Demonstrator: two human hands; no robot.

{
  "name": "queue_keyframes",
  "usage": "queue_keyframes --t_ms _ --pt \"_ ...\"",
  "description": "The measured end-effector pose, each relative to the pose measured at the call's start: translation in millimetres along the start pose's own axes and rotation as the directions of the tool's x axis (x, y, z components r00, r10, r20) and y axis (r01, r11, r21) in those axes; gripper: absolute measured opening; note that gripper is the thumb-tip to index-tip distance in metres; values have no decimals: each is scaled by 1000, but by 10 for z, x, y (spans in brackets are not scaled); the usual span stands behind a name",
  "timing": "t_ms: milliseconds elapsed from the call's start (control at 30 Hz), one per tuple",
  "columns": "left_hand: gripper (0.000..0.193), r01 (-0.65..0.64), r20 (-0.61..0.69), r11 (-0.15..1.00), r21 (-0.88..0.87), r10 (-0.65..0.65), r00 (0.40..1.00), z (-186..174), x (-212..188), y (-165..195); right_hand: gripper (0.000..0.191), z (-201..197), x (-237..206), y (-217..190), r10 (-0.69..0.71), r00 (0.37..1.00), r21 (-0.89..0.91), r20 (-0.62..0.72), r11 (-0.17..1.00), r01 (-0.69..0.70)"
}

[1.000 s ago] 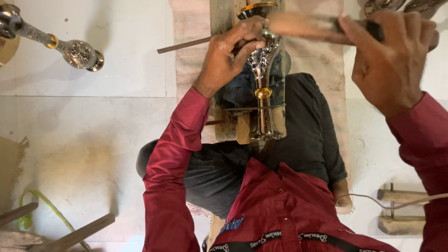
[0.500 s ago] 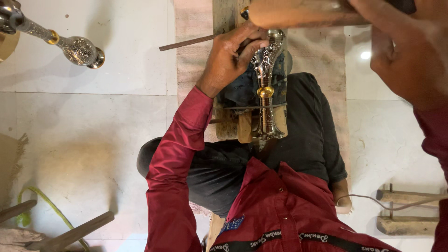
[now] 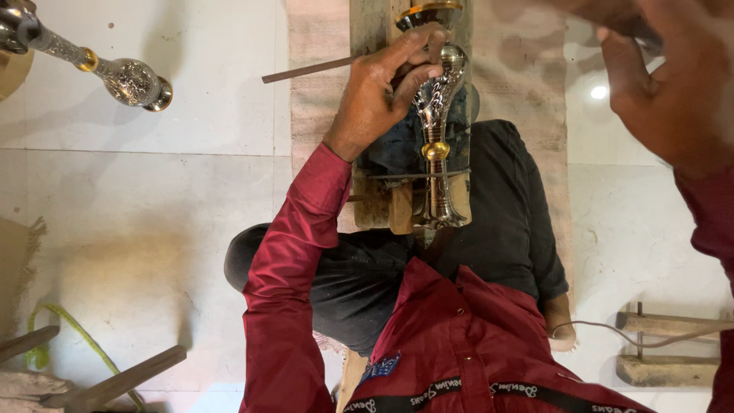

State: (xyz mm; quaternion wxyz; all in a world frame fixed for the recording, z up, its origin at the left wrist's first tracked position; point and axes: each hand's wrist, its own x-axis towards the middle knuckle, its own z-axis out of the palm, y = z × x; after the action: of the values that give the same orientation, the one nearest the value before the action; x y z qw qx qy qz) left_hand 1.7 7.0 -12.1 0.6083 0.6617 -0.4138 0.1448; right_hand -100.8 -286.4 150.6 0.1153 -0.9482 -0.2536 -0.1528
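**Right hand swinging up close to the camera while the left goes on steadying the engraved metal stem**

Rising out of the working area, the right hand [image 3: 673, 84] is now filling the upper right corner, much nearer the lens and more blurred than a second ago, when it was reaching in from the right with a long wooden-looking tool above the workpiece. That tool is no longer clearly showing; only a dark sliver is peeking out by the fingers, so whether this hand is closed on anything I cannot tell. Judging by this, a stroke seems to be under way, with the hand drawn back away from the piece.

Meanwhile the left hand [image 3: 386, 88] is staying where it was. Its red-sleeved arm is reaching forward from the body, wrist bent, fingers curled and partly closed round the upper part of the engraved silver-and-brass stem [image 3: 434, 130], thumb side pressing against it. A thin metal rod [image 3: 306, 70] is sticking out to the left from under that hand.

The stem itself is lying lengthwise on a wooden block [image 3: 375, 206] between the person's knees, its flared brass end [image 3: 428, 11] pointing away. Another ornate stem [image 3: 115, 75] is lying well apart on the tiled floor [image 3: 191, 229].
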Motion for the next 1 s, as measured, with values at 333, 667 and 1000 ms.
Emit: queue_keyframes --t_ms 333,667,1000 --pt "43 -59 27 976 211 54 998 -5 -21 -5 53 -17 14 -152 50 997 42 -52 998 -48" --pt "45 171 -2 979 -113 -173 985 10 48 -35 55 105 -142 165 -156 985 -409 77 896 174" --pt "50 43 17 998 39 -44 999 29 37 -131 47 69 -95 260 -120 988 -336 94 931 145"
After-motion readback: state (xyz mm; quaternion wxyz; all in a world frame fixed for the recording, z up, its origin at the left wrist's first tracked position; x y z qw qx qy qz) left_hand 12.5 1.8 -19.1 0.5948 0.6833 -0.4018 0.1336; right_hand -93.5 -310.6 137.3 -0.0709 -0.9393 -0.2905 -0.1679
